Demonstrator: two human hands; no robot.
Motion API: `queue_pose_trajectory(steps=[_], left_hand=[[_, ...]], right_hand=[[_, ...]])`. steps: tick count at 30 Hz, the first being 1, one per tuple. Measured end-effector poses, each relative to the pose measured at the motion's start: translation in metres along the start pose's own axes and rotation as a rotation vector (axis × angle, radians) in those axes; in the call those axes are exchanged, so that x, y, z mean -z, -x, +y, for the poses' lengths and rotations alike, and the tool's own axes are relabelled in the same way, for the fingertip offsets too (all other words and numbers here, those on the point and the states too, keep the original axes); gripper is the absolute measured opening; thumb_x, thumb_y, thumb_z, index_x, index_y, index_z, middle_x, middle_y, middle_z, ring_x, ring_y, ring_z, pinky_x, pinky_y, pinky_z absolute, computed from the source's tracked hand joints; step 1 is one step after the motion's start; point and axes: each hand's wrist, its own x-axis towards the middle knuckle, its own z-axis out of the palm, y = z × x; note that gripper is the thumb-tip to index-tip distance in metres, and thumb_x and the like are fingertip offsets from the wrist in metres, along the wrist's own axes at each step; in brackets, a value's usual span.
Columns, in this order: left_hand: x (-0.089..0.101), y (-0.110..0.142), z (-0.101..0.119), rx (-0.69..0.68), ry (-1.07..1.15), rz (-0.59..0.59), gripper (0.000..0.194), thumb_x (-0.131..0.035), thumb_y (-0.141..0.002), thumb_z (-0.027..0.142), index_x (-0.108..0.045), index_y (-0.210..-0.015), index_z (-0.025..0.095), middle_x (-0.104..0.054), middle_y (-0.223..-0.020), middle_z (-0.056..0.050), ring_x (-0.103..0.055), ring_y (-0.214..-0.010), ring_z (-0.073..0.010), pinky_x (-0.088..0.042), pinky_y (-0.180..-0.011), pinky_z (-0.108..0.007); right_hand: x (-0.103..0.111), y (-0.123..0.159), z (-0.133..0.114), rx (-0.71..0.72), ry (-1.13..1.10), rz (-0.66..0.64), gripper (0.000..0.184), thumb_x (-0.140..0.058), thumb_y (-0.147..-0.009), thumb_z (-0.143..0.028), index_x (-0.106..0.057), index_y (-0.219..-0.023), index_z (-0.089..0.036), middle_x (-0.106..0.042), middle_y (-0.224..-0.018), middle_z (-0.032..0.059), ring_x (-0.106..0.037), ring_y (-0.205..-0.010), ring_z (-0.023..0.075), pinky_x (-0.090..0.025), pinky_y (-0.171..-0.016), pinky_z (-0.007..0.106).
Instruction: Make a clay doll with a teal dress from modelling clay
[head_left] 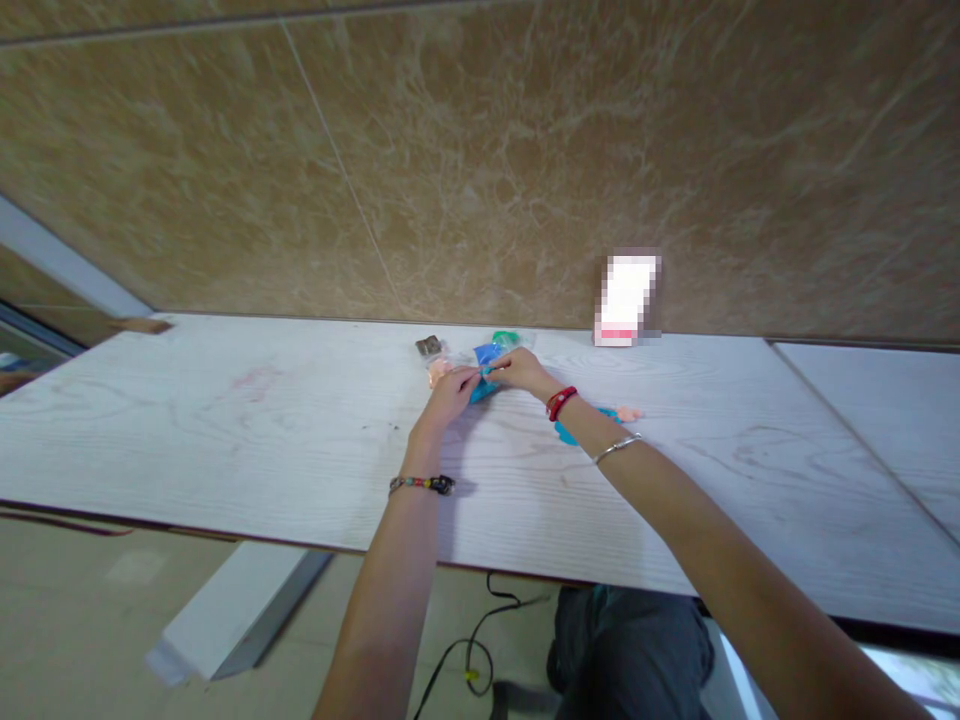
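Observation:
Both hands meet over a small light-blue packet on the white wood-grain tabletop. My left hand has its fingers closed at the packet's left edge. From the right, my right hand pinches its upper edge, and the fingertips of the two hands nearly touch. Just behind lie a darker blue packet and a green packet. A peach packet sits by my left fingers, with a dark brown packet beyond it. Flat blue pieces and a peach piece lie partly hidden under my right forearm.
A blurred-out white phone-like object leans against the marbled wall at the table's back edge. Below the table are a long white box and a black cable on the floor. A seam crosses the tabletop at right.

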Motion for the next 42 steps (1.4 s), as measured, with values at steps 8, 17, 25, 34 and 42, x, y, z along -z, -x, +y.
queue_pose_trajectory(steps=[8,17,25,34,42], left_hand=[[-0.007,-0.003,-0.009,-0.011,0.014,0.041,0.024,-0.049,-0.078,0.01,-0.07,-0.088,0.015,-0.065,-0.093,-0.007,-0.058,-0.095,-0.0196,-0.047,-0.091,-0.035],[-0.006,-0.002,-0.011,0.02,0.01,0.042,0.019,-0.052,-0.076,0.01,-0.07,-0.08,0.015,-0.058,-0.083,-0.005,-0.055,-0.089,-0.0186,-0.047,-0.089,-0.035],[-0.009,-0.002,-0.009,0.036,0.044,0.085,0.029,-0.053,-0.076,0.006,-0.072,-0.095,0.017,-0.061,-0.086,-0.005,-0.057,-0.089,-0.0187,-0.048,-0.088,-0.036],[-0.005,-0.001,-0.004,0.047,-0.037,0.094,0.032,-0.051,-0.079,0.007,-0.07,-0.103,0.016,-0.061,-0.092,-0.007,-0.056,-0.095,-0.0196,-0.045,-0.094,-0.038],[-0.005,0.0,-0.002,0.025,-0.003,0.083,0.029,-0.051,-0.079,0.01,-0.07,-0.1,0.017,-0.06,-0.089,-0.006,-0.056,-0.093,-0.0192,-0.045,-0.092,-0.036]], right_hand=[[-0.011,-0.002,0.004,0.072,0.002,0.089,0.006,-0.07,-0.063,-0.019,-0.075,-0.064,-0.016,-0.058,-0.054,-0.0021,-0.047,-0.06,0.0104,-0.033,-0.057,0.024],[-0.012,0.0,0.011,0.124,-0.166,0.042,0.008,-0.068,-0.062,-0.018,-0.073,-0.067,-0.014,-0.058,-0.06,-0.0015,-0.047,-0.061,0.0095,-0.035,-0.058,0.023],[-0.002,0.015,0.015,0.064,-0.354,-0.156,0.021,-0.064,-0.065,-0.034,-0.064,-0.064,-0.013,-0.04,-0.046,-0.0074,-0.032,-0.042,0.0048,-0.022,-0.041,0.022],[0.039,0.022,0.006,0.068,-0.167,-0.19,0.019,-0.068,-0.064,-0.031,-0.068,-0.069,-0.012,-0.051,-0.056,-0.0035,-0.039,-0.053,0.007,-0.028,-0.05,0.023],[0.015,0.014,-0.001,0.116,-0.027,-0.087,0.011,-0.064,-0.068,-0.02,-0.069,-0.061,-0.013,-0.044,-0.048,-0.0062,-0.036,-0.052,0.0072,-0.026,-0.052,0.024]])
